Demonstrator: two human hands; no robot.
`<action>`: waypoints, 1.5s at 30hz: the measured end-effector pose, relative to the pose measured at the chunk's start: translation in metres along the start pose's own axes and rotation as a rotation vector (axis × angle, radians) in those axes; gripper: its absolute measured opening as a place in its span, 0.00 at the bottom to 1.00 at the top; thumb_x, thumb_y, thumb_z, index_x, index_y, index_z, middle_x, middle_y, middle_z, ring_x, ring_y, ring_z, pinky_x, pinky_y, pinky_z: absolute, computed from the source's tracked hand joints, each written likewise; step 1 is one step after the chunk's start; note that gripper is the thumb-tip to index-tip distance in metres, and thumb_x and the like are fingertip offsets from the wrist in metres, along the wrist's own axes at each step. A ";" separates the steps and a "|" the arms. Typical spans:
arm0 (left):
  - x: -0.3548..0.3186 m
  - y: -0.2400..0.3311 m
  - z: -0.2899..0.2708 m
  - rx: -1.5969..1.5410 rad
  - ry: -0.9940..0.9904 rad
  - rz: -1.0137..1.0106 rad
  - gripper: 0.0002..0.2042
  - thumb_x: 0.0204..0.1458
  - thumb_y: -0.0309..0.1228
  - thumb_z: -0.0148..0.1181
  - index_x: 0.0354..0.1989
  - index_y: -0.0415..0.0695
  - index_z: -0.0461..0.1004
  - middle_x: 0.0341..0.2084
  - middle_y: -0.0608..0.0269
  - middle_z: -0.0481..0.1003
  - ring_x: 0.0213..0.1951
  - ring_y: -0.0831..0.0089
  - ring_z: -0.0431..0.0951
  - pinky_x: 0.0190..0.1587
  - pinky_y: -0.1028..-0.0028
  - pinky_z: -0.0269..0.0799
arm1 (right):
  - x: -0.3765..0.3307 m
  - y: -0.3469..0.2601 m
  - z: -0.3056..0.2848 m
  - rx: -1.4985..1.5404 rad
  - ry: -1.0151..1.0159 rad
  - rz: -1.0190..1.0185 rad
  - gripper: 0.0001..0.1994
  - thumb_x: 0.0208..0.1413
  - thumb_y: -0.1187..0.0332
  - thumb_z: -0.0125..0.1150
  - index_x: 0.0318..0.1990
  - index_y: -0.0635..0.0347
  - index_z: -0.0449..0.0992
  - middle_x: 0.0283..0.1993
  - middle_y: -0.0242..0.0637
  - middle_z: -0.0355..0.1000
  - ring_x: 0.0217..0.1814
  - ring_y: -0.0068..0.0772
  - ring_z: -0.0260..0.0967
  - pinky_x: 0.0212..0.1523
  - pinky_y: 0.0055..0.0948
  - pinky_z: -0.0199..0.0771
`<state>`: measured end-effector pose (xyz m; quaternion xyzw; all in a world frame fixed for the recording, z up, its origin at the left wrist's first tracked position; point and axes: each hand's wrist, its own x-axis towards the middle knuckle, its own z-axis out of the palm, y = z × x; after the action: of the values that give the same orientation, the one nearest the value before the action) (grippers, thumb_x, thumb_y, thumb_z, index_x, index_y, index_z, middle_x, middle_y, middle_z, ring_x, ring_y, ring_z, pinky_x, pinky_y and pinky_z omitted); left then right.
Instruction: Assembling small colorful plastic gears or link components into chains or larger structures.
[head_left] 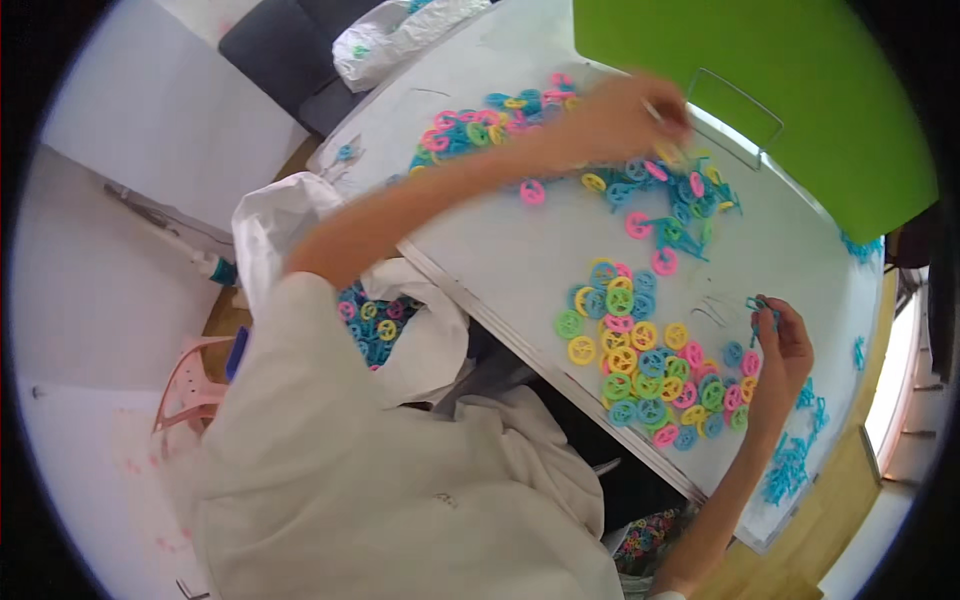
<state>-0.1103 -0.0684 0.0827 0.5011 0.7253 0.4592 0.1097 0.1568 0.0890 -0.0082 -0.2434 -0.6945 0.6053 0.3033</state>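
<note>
My left hand (640, 112) is stretched across the table over a pile of assembled plastic pieces (690, 195) with coloured wheels and blue parts. Motion smears its fingers, so I cannot make out what they hold, if anything. On the right, my right hand (790, 345) pinches a small blue plastic piece (760, 318) between thumb and fingers. Just left of that hand lies a spread of loose plastic wheels (645, 335) in yellow, pink, green and blue. A thin bent wire (712, 308) rests close to the right hand.
Another colourful heap (480, 130) covers the table's far left. Loose blue pieces (790, 470) lie along the right edge. A white sack (430, 335) of similar pieces hangs open at the near edge. A green board (800, 90) with a wire handle borders the far side.
</note>
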 end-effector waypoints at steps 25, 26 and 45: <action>-0.105 -0.021 0.005 0.378 -0.158 0.149 0.09 0.46 0.24 0.64 0.37 0.43 0.77 0.31 0.62 0.74 0.32 0.69 0.74 0.32 0.72 0.69 | 0.005 -0.009 0.018 0.016 -0.004 0.084 0.09 0.57 0.71 0.59 0.43 0.66 0.74 0.33 0.32 0.73 0.35 0.19 0.70 0.39 0.17 0.69; -0.099 -0.021 0.026 0.344 -0.195 0.219 0.10 0.45 0.26 0.66 0.37 0.43 0.77 0.31 0.61 0.74 0.33 0.66 0.74 0.33 0.71 0.69 | 0.005 -0.009 0.017 0.032 -0.020 0.082 0.09 0.56 0.72 0.60 0.42 0.66 0.75 0.33 0.32 0.73 0.35 0.19 0.70 0.39 0.17 0.69; -0.054 -0.004 0.114 0.229 -0.578 0.216 0.09 0.39 0.26 0.66 0.30 0.44 0.76 0.29 0.57 0.72 0.40 0.58 0.71 0.46 0.61 0.65 | 0.009 0.005 0.007 -0.075 0.017 -0.018 0.07 0.56 0.74 0.59 0.40 0.66 0.73 0.34 0.32 0.73 0.37 0.19 0.70 0.39 0.18 0.69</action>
<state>-0.0162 -0.0500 0.0004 0.6939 0.6536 0.2224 0.2045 0.1454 0.0916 -0.0129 -0.2535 -0.7162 0.5740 0.3056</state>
